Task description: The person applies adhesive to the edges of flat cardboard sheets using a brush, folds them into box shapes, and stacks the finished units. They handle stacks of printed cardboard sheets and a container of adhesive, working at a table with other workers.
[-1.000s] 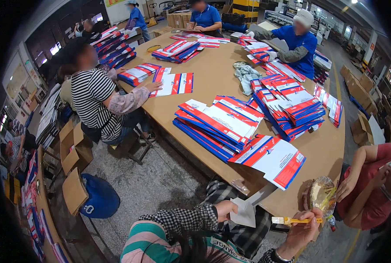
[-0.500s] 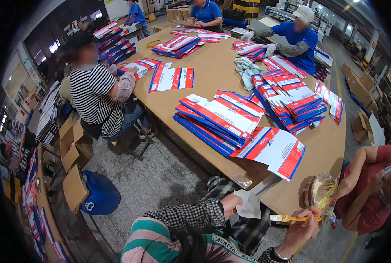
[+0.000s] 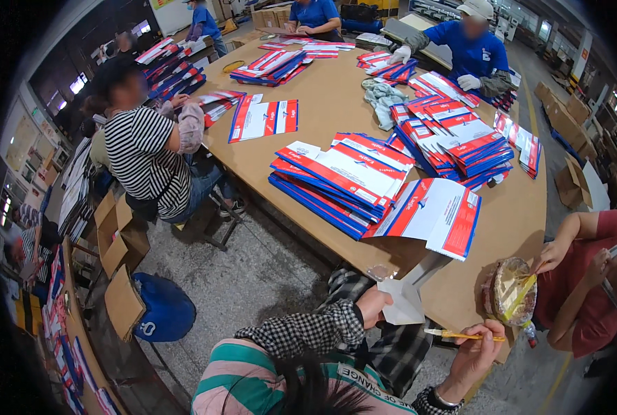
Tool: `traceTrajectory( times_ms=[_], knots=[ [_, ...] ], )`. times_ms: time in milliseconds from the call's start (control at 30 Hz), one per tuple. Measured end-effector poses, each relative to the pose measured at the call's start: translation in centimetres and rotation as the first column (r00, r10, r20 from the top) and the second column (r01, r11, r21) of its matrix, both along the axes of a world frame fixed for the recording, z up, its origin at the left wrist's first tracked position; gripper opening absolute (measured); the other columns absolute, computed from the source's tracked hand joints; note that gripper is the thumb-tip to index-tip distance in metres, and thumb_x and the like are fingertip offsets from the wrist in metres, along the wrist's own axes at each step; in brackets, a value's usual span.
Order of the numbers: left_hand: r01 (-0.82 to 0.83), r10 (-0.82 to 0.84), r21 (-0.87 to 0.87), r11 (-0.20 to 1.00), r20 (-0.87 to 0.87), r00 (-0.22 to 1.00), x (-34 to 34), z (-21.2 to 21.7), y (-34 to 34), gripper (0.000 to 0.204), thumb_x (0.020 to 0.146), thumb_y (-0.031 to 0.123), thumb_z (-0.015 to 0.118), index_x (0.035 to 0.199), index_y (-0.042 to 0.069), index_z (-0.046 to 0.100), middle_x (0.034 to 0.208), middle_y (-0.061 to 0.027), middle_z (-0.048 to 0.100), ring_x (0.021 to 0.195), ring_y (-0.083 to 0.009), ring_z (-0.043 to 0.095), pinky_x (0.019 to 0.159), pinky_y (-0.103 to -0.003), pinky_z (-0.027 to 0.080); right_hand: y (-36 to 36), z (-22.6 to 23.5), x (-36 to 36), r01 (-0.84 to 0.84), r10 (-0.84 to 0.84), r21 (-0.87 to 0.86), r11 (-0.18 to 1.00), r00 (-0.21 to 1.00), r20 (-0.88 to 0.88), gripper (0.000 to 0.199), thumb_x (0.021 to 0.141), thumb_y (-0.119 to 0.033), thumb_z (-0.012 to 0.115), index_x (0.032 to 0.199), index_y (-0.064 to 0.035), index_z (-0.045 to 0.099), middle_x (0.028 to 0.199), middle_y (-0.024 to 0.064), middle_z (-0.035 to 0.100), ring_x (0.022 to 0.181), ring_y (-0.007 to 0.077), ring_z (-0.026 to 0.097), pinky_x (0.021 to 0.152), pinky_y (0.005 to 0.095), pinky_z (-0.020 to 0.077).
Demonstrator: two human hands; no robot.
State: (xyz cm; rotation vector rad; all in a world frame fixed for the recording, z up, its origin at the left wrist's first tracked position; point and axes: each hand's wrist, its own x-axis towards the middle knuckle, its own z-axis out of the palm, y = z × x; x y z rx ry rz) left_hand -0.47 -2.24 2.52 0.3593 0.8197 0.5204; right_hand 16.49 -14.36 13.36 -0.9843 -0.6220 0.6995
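While left hand (image 3: 372,306) pinches white paper (image 3: 403,308), right hand (image 3: 476,349) grips yellow pencil (image 3: 464,337), red-white-blue envelopes (image 3: 350,176) stacked.

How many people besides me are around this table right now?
5: striped-shirt person left, red-shirt person right, blue-shirt worker in white cap far right, two in blue far end. Others may be hidden.

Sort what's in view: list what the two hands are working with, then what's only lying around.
In hand:
- left hand holding a white folded paper
- right hand holding a yellow pencil

Lying about:
- red, white and blue folder stacks
- wrapped round bundle
- grey gloves
- blue bag
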Motion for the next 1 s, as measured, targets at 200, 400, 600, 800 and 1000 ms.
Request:
traceTrajectory(
  times_ms=[200, 400, 600, 800, 1000],
  knots=[
    [-0.062, 0.056, 0.059, 0.996, 0.105, 0.993, 0.5, -0.4, 0.3, 0.057, 0.072, -0.006, 0.039, 0.129, 0.0, 0.042, 0.124, -0.0137, 0.052, 0.117, -0.0267, 0.051, 0.099, -0.039, 0.042, -0.7, -0.6, 0.4, 0.012, -0.011, -0.041, 0.999, 1.0, 0.012, 0.024, 0.092, -0.017, 0.05, 0.108, 0.0008, 0.046, 0.077, 0.0138, 0.058, 0.07, 0.0177, 0.057, 0.053, 0.0264, 0.05],
    [-0.231, 0.208, 0.119, 0.966, 0.181, 0.961, 1.3, 0.2, 0.5, 0.046, 0.073, -0.006, 0.041, 0.118, -0.003, 0.047, 0.112, -0.0163, 0.058, 0.103, -0.0301, 0.059, 0.09, -0.042, 0.049, -0.5, -0.5, 0.4, 0.023, -0.021, -0.044, 0.999, 0.999, 0.043, 0.022, 0.092, -0.013, 0.049, 0.107, 0.0025, 0.047, 0.081, 0.0161, 0.059, 0.068, 0.0221, 0.057, 0.06, 0.0308, 0.0489],
    [-0.126, 0.1, 0.179, 0.976, 0.148, 0.984, 1.3, 0.4, 0.9, 0.05, 0.075, -0.004, 0.042, 0.125, -0.006, 0.04, 0.118, -0.0183, 0.054, 0.11, -0.031, 0.056, 0.095, -0.04, 0.046, -0.9, -1.0, 0.8, 0.006, -0.004, -0.031, 1.0, 0.998, 0.064, 0.018, 0.092, -0.009, 0.048, 0.104, 0.0041, 0.051, 0.084, 0.0194, 0.06, 0.067, 0.0241, 0.059, 0.064, 0.0331, 0.0506],
    [-0.118, 0.096, 0.197, 0.973, 0.121, 0.988, 1.6, -0.2, 0.5, 0.051, 0.073, -0.003, 0.043, 0.125, -0.006, 0.04, 0.118, -0.019, 0.054, 0.106, -0.0302, 0.058, 0.093, -0.039, 0.047, -0.3, -2.1, 0.5, 0.054, -0.027, -0.165, 0.985, 0.986, 0.162, 0.013, 0.092, -0.007, 0.049, 0.097, 0.004, 0.055, 0.085, 0.0158, 0.062, 0.07, 0.0209, 0.062, 0.066, 0.031, 0.0501],
    [-0.091, 0.077, 0.186, 0.978, 0.084, 0.994, 1.3, 0.4, 0.5, 0.051, 0.076, -0.003, 0.04, 0.127, -0.005, 0.038, 0.119, -0.0189, 0.053, 0.108, -0.0318, 0.056, 0.093, -0.041, 0.048, 0.2, -3.4, 0.5, 0.063, -0.023, -0.242, 0.968, 0.986, 0.166, 0.012, 0.093, -0.008, 0.05, 0.094, 0.0031, 0.056, 0.087, 0.0134, 0.063, 0.071, 0.0178, 0.062, 0.067, 0.0294, 0.0505]
  ],
)
